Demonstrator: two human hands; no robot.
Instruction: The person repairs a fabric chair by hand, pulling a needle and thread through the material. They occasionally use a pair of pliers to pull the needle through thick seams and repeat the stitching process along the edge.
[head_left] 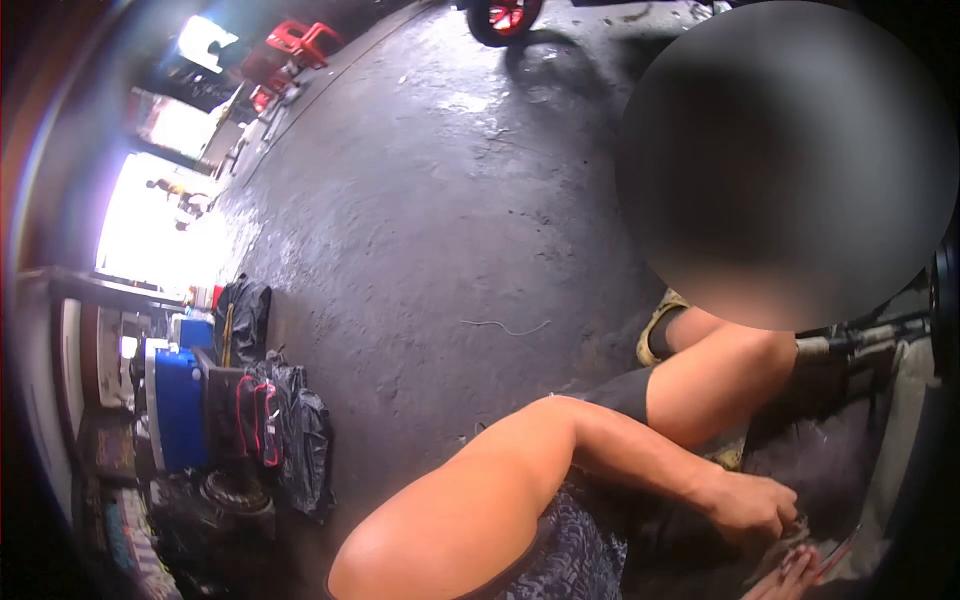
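My left arm reaches across to the lower right, and my left hand (755, 508) is closed, with fingers curled around a small dark piece that is mostly hidden. Just below it, at the bottom edge, part of my right hand (792, 575) shows with its fingers bent close together. A thin red strip or handle (836, 563) lies alongside those fingers. What the two hands grip I cannot tell. Both hands are low beside a pale upright part (902, 410) of a machine or vehicle at the right.
A bent knee (755, 360) and a yellowish shoe (655, 325) are near the hands, under a large blurred round area. A thin wire (507, 326) lies on the dark floor (430, 230). At left stand a blue box (180, 410), black bags (305, 435) and red chairs (300, 42). A red-rimmed wheel (505, 18) stands far off.
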